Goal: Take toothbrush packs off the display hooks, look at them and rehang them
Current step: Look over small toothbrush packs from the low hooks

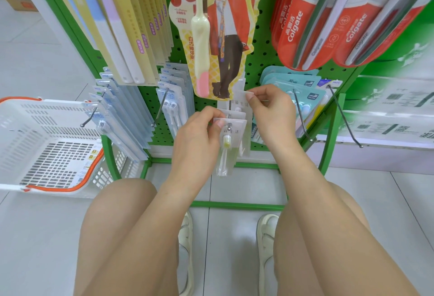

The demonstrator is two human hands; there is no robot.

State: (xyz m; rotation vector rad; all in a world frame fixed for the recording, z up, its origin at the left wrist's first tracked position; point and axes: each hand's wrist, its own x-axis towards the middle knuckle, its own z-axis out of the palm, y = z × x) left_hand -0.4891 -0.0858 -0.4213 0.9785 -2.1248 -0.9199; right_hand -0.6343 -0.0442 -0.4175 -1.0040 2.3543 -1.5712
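A green pegboard rack (pixel 258 60) stands before the crouching person, a white basket (pixel 47 136) beside it on the floor. On the middle hook (pixel 229 117) hang clear toothbrush packs. The left hand (pixel 199 136) pinches the top edge of the front pack (pixel 231 145), which hangs below its fingers. The right hand (pixel 270 105) pinches the top corner of the rear pack (pixel 242 100).

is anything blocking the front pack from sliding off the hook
Nothing visible does. The front pack hangs last on the hook, with only the upturned tip ahead of it. The left hand pinches its top corner; the right hand pinches a pack behind.
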